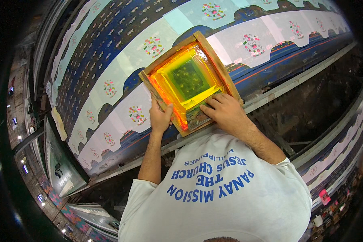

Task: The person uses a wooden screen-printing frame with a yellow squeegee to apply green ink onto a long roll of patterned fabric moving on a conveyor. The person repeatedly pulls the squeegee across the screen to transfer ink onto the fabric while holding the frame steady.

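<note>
A wooden screen-printing frame lies tilted over the printed fabric pieces in the middle of the view. Bright yellow and orange ink smears its inside, around a dark green square of mesh. My left hand grips the frame's left side near its lower corner, thumb on top. Inside the frame's near end, my right hand is closed on a dark, ink-stained squeegee. A band of yellow ink lies along the squeegee's far side. The hand hides the squeegee's right part.
Pale pink fabric pieces and mint green ones with colourful prints lie in rows on a long dark blue table. A metal rail runs along its near edge. Another table with printed pieces stands at the right.
</note>
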`<state>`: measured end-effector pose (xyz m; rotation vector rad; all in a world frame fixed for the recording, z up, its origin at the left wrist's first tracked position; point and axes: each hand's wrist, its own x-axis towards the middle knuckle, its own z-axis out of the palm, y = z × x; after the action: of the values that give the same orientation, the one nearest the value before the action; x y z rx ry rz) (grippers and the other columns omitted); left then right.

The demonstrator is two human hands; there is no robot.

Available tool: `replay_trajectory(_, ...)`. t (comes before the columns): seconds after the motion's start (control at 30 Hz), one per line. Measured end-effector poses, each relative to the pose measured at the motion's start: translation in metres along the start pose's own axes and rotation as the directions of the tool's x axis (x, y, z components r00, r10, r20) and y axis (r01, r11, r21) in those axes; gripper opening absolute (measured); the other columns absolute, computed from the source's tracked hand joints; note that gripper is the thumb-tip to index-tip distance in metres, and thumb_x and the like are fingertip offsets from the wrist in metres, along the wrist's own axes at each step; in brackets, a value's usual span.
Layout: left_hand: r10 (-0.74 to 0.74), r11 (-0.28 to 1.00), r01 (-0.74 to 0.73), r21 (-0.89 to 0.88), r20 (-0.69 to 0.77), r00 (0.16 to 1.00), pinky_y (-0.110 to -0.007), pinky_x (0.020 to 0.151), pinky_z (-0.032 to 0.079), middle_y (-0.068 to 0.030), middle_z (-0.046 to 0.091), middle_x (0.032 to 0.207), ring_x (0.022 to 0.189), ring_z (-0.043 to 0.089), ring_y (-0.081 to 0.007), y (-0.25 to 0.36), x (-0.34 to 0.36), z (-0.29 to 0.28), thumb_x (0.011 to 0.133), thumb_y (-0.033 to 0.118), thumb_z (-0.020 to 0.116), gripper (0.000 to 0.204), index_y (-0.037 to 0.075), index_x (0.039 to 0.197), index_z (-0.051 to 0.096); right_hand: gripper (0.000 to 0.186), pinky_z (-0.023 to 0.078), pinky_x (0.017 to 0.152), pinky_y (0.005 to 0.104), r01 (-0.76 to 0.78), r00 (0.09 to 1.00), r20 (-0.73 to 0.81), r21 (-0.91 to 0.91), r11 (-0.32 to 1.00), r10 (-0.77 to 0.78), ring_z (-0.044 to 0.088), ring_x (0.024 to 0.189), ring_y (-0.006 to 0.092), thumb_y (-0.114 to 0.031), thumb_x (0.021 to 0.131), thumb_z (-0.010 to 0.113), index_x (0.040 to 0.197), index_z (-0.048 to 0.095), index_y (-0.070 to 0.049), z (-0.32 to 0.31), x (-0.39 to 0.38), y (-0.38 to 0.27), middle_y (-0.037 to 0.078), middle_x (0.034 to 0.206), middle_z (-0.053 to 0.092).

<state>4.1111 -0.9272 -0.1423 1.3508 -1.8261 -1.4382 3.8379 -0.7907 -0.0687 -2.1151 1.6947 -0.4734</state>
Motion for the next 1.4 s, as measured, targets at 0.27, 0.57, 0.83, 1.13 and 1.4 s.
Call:
replay_trajectory(0.27,-0.137,0.987,0.136,0.082,0.004,0.991,-0.039,0.068,0.064,-0.0194,0.082,0.109,0.077,0.081,-0.0267,0.025,0.000,-0.001,0.095,0.013,0.070,0.092,0.002,0.173,0.023,0.029,0.058,0.096,0.0434,0.035,0.975,-0.212,-0.142,0.989,-0.065,0.071,0.112,0.0292,-0.014,0.086,0.075,0.114,0.081,-0.012,0.005,0.090,0.028,0.009,0.109,0.076)
replay_trajectory(0.57,-0.118,0.988,0.118,0.102,-0.008,0.993,-0.049,0.087,0.064,-0.0237,0.081,0.114,0.094,0.081,-0.0411,0.021,0.003,-0.002,0.092,0.023,0.073,0.096,0.005,0.173,0.024,0.038,0.060,0.098,0.0452,-0.024,1.000,-0.023,-0.198,0.980,0.020,0.075,0.113,0.0320,-0.011,0.089,0.077,0.126,0.084,-0.018,-0.018,0.161,0.045,0.011,0.110,0.080)
replay_trajectory(0.83,-0.101,0.990,0.101,0.096,-0.006,0.995,-0.048,0.081,0.062,-0.0235,0.078,0.114,0.093,0.077,-0.0383,0.013,0.002,-0.003,0.093,0.024,0.073,0.095,0.007,0.173,0.024,0.046,0.059,0.100,0.0446,0.019,1.000,-0.019,-0.155,0.988,-0.023,0.073,0.113,0.0337,-0.007,0.082,0.078,0.128,0.082,-0.015,0.002,0.063,0.017,0.009,0.123,0.079)
replay_trajectory(1.13,-0.275,0.961,0.274,0.035,0.062,0.959,-0.047,0.089,0.066,-0.0237,0.080,0.121,0.103,0.082,-0.0345,0.055,-0.001,-0.006,0.095,0.016,0.073,0.093,0.004,0.173,0.024,0.059,0.056,0.107,0.0431,0.016,1.000,-0.017,-0.106,0.994,-0.018,0.068,0.123,0.0304,-0.009,0.075,0.085,0.134,0.077,-0.014,0.002,0.014,0.001,0.008,0.131,0.075)
replay_trajectory(1.4,0.092,0.992,-0.085,0.094,-0.072,0.993,-0.040,0.092,0.063,-0.0217,0.080,0.124,0.105,0.081,-0.0286,0.085,0.027,0.078,0.093,0.010,0.075,0.099,-0.001,0.174,0.020,0.047,0.054,0.107,0.0441,0.040,0.987,-0.153,-0.111,0.993,-0.057,0.067,0.124,0.0305,-0.013,0.083,0.080,0.130,0.077,-0.011,-0.068,-0.021,0.069,0.009,0.128,0.075)
